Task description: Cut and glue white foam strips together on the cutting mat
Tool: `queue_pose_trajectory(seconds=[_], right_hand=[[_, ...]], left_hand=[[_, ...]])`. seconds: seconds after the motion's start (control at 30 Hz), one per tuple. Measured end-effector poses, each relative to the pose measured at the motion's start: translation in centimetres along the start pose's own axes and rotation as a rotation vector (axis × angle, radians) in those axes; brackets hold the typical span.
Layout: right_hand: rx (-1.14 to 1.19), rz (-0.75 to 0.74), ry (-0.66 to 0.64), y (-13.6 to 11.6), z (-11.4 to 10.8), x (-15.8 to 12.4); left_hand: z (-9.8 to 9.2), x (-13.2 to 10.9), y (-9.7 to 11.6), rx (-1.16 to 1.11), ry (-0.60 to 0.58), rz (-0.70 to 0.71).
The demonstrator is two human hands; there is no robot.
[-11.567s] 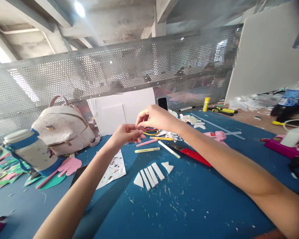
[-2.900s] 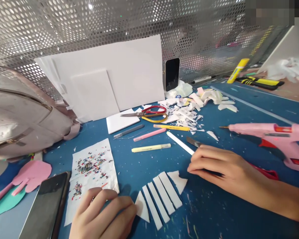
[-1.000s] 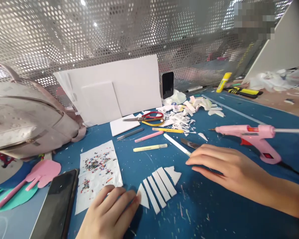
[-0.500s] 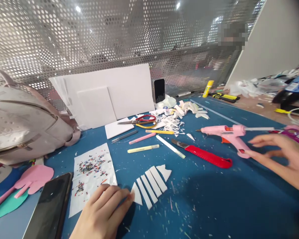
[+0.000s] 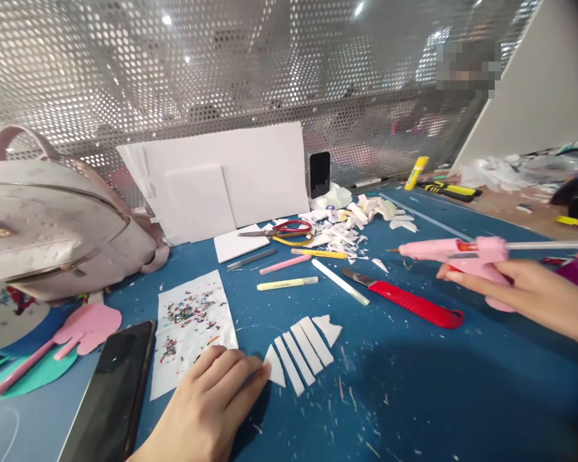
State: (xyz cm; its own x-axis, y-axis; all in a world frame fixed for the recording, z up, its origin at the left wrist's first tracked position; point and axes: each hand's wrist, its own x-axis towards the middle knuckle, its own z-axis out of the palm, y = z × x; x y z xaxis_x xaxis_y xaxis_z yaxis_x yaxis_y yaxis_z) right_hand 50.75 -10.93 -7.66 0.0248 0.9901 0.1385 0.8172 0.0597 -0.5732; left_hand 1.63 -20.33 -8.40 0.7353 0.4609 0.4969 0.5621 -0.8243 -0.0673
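My right hand [image 5: 525,292] at the right is wrapped round the handle of a pink hot glue gun [image 5: 455,250], whose nozzle points left just above the blue table [image 5: 414,398]. My left hand [image 5: 212,401] lies flat at the bottom, its fingertips against the leftmost of several white foam strips [image 5: 301,350] laid in a row. A red utility knife [image 5: 411,301] lies between the strips and the glue gun.
A white paper with coloured bits [image 5: 192,327] and a dark phone [image 5: 110,391] lie left of my hand. Pens [image 5: 289,283], scissors [image 5: 284,229] and white scraps [image 5: 351,228] sit behind. White boards [image 5: 221,176] lean on the mesh fence; a pale backpack [image 5: 52,224] stands left.
My right hand left the knife area, went right to the glue gun and closed on its handle. My left hand stayed at the strips.
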Motion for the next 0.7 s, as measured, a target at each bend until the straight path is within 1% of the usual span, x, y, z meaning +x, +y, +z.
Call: queue_pose_trajectory(seconds=[0.03, 0.07, 0.13, 0.23, 0.3, 0.33, 0.4, 0.5, 0.57, 0.6, 0.7], right_hand=[[0.042, 0.038, -0.107, -0.8, -0.3, -0.4], [0.094, 0.056, -0.118, -2.0, -0.5, -1.1], [0.164, 0.08, -0.203, -5.0, 0.0, -3.0], [0.345, 0.015, -0.338, -10.1, 2.0, -6.0], [0.372, -0.009, -0.392, -12.7, 3.6, -7.2], [0.371, -0.027, -0.412, -13.7, 4.2, -7.4], [0.353, -0.08, -0.464, -14.8, 5.2, -7.2], [0.314, -0.176, -0.651, -15.2, 5.7, -5.7], [0.258, -0.208, -0.756, -15.4, 5.8, -4.8], [0.223, -0.218, -0.781, -15.5, 5.8, -4.5], [0.119, -0.281, -0.796, -16.7, 5.8, -3.9]], left_hand=[[-0.1, 0.1, 0.1, 0.003, 0.001, -0.005], [-0.2, 0.1, 0.1, 0.001, -0.002, -0.014], [-0.2, 0.0, 0.1, -0.007, -0.005, -0.029], [0.1, -0.3, 0.1, -0.024, -0.026, -0.024], [0.3, -0.5, 0.1, -0.034, -0.039, -0.016], [0.3, -0.5, 0.1, -0.038, -0.038, -0.015], [0.4, -0.5, 0.2, -0.042, -0.015, -0.023], [0.3, -0.4, 0.2, -0.052, -0.001, -0.026], [0.2, -0.2, 0.2, -0.056, -0.003, -0.025], [0.1, -0.1, 0.2, -0.052, 0.0, -0.025], [-0.1, 0.1, 0.3, -0.042, 0.01, -0.027]])
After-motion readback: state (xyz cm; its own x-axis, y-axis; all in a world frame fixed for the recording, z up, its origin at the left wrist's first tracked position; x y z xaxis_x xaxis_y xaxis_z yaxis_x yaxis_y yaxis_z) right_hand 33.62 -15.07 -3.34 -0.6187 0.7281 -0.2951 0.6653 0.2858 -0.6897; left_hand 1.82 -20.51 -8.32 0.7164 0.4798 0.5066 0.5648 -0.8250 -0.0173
